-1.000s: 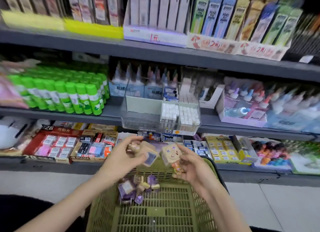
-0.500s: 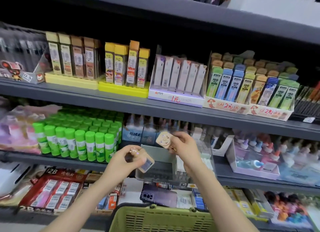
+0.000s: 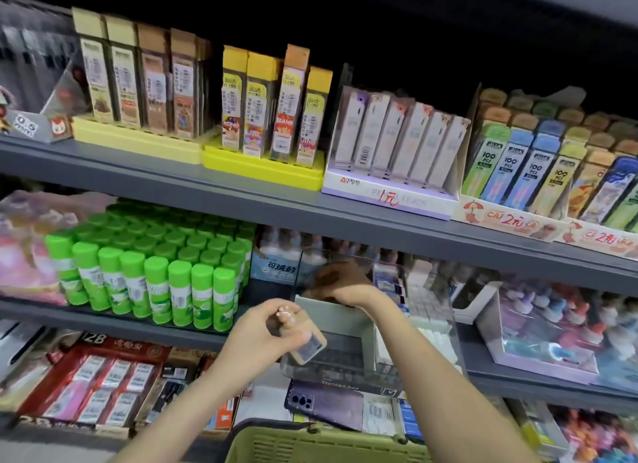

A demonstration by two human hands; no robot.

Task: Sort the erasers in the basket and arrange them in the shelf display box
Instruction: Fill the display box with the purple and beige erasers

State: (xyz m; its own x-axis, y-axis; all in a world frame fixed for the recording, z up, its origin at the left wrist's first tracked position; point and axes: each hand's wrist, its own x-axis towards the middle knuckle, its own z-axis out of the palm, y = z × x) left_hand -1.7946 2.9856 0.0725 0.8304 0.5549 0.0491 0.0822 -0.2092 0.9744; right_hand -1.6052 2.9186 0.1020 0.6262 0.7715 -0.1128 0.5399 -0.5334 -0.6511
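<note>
Single head-worn wide-angle camera. It faces forward at the shelves (image 3: 241,195) from close range. Both forearms enter from the near edge, above the basket (image 3: 328,445) rim.

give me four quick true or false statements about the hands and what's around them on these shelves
1. The left hand grips a tan eraser pack. True.
2. The right hand reaches into the clear display box. True.
3. The green glue sticks stand to the right of that box. False: they stand to its left.
4. The phone lies inside the box. False: it lies beneath the box.
</note>
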